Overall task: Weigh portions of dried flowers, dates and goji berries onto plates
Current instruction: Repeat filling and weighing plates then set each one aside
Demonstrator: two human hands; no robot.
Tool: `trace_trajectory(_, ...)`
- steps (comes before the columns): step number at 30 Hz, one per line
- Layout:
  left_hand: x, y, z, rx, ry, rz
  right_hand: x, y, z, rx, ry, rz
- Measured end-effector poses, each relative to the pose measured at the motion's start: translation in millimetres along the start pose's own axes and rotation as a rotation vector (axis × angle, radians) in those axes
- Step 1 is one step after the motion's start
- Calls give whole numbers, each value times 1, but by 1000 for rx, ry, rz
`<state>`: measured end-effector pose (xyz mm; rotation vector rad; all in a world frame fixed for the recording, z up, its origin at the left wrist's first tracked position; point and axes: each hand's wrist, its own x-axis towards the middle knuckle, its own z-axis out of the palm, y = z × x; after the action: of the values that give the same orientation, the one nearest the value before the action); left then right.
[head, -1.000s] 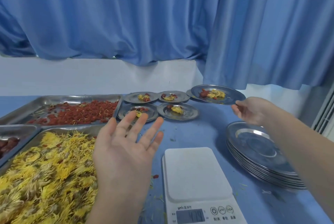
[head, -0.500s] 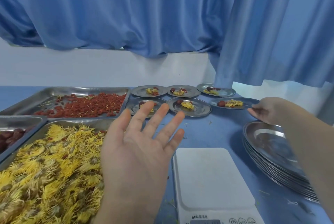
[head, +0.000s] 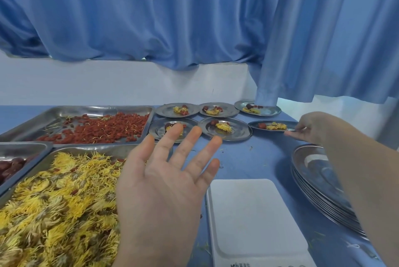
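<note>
My right hand grips the rim of a small steel plate holding yellow flowers and a date, at the right end of the front row. My left hand hovers open, palm up, above the tray of yellow dried flowers. Several other filled plates sit in two rows behind. The tray of red goji berries lies at the back left, and the tray of dates shows at the left edge. The white scale stands in front with its platform bare.
A stack of bare steel plates sits at the right, partly under my right forearm. Blue curtains hang behind the table, one fold resting on the back right plate. Loose petals are scattered on the blue tablecloth.
My right hand has carried the filled plate down from above the back row to the right end of the front row. My left hand stays open; the view has shifted left.
</note>
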<state>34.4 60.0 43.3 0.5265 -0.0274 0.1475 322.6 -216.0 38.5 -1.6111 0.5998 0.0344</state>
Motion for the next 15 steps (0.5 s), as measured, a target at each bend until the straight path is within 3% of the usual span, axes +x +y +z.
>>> trace_trajectory(5, -1, 0, 1, 4, 10, -1, -9, -4, 11, 31, -100, -27)
trace_trajectory(15, -3, -2, 1, 30, 21, -5, -25, -11, 13, 198, -87, 45)
